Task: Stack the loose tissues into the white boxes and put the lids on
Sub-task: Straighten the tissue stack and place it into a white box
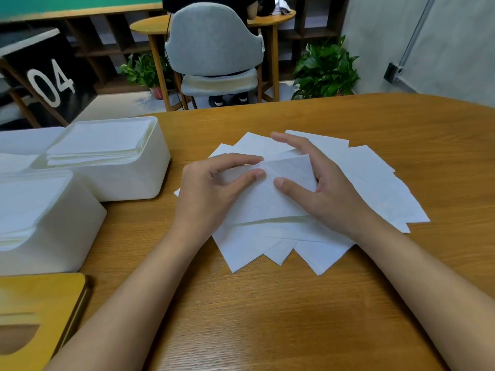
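Together we pinch the top tissue [267,200] by its far edge, left hand [214,190] and right hand [325,187]; wooden table [267,317] lies bare near.

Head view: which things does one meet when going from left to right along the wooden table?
The nearer white plastic box full of tissues, farther white plastic box, left hand, right hand. The loose white tissues spread under both hands, so they are left out.
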